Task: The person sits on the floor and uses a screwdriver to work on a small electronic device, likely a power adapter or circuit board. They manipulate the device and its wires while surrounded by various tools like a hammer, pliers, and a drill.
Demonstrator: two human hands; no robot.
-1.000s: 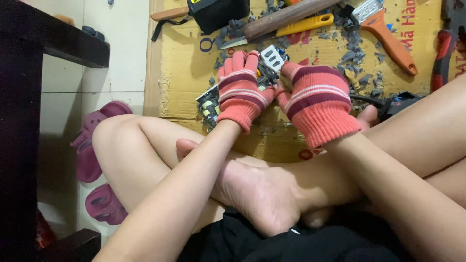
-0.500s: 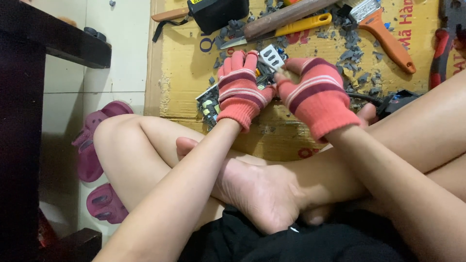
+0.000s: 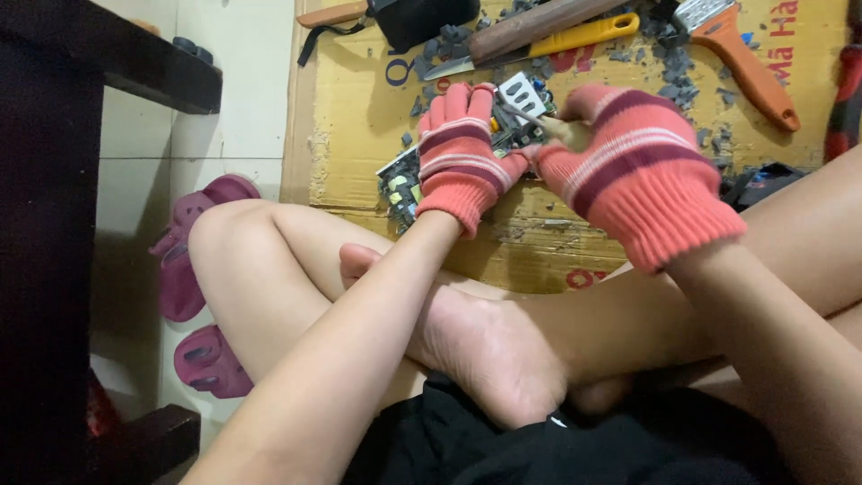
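Both gloved hands [image 3: 548, 166] on circuit board [image 3: 400, 184]

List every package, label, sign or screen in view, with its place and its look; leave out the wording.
Flattened cardboard box: spread on the tiled floor under the tools and both gloved hands; tan-yellow, with red and blue print, littered with grey chips.
No label, sign or screen can be made out.

Circuit board [image 3: 400, 184] on cardboard [image 3: 359, 108], prob. under left hand [image 3: 462, 162]
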